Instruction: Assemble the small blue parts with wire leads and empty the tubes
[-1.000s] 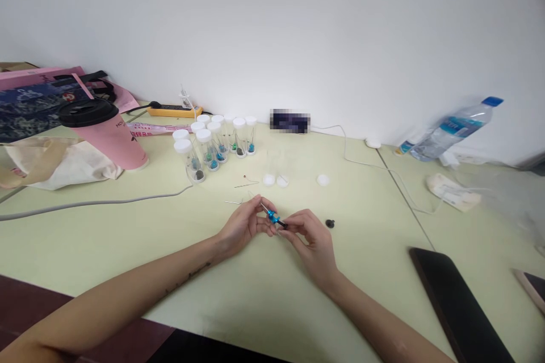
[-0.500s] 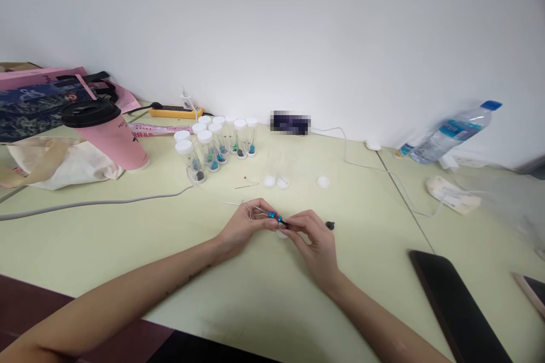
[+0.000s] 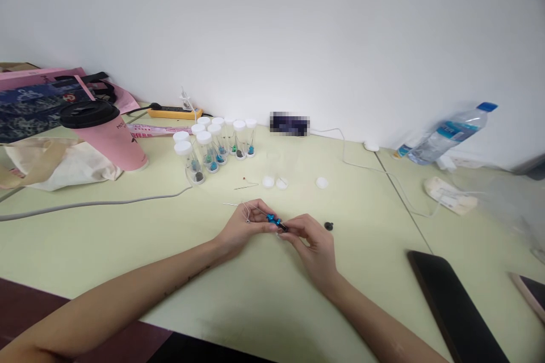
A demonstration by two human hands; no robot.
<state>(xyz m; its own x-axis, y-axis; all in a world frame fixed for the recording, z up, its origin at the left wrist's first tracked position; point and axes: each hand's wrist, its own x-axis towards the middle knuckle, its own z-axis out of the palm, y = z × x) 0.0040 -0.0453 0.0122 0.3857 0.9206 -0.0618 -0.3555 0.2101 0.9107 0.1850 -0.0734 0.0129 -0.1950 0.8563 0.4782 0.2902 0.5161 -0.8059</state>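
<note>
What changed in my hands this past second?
Your left hand has shifted its grip, thumb now beside the slim blue-and-black piece; the bent silver wire shows lower, across that hand. Your right hand still pinches the black end. The white-capped clear tubes stayed put.

Through my head view I make out a small piece, metallic blue with a black end, pinched between the left hand and right hand. It slants, black end lower and toward the right. A thin bent metal wire, tipped by a tiny ring, crosses the left fingers.
</note>
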